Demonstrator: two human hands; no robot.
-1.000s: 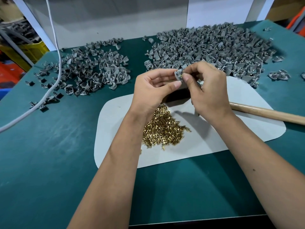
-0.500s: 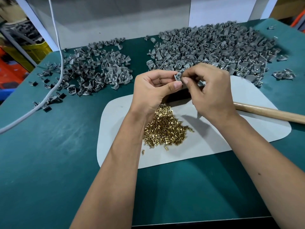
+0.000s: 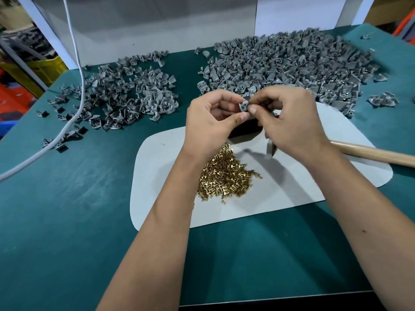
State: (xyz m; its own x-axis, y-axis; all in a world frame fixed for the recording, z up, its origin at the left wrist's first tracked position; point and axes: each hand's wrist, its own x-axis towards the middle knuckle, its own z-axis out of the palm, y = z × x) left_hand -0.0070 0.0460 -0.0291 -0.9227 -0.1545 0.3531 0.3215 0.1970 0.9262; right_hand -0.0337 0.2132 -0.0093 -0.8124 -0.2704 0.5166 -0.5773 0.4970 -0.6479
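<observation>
Barely anything is shifting: my left hand (image 3: 211, 122) and right hand (image 3: 289, 122) are still pinching the small grey part (image 3: 243, 106) between curled fingertips, raised above the white pad (image 3: 157, 176) and brass pins (image 3: 224, 176).

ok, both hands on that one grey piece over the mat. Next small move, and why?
Probably set the grey piece down on the dark block below it: left hand and right hand both pinch it just above that block, and the hammer lies beside the right hand.
</observation>
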